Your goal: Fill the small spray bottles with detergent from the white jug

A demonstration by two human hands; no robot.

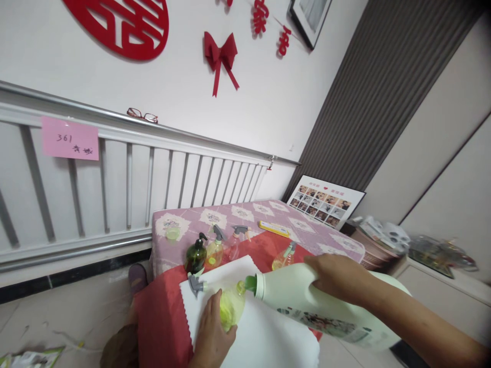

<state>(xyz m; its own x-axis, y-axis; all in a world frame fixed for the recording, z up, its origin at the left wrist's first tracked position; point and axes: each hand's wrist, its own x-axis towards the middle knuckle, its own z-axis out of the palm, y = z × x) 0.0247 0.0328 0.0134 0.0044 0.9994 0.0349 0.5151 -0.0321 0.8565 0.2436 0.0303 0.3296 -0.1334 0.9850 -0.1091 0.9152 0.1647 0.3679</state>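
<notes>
My left hand [215, 332] is wrapped round a small clear spray bottle [232, 306] with yellow-green liquid inside and no spray head on it. A large pale green detergent jug [307, 296] lies tipped on its side in my right hand [337, 278], which grips it by the top. Its green spout [250, 283] meets the small bottle's neck, or nearly so. On the white sheet, left of the small bottle, lies a loose grey spray head [196, 285].
A dark green pump bottle [196, 255], several other spray bottles [215, 251] and a yellow box [273, 228] stand or lie behind on the cloth-covered table [161, 306]. A pale green cap [172, 233] sits at the back left. A radiator [115, 179] runs along the wall.
</notes>
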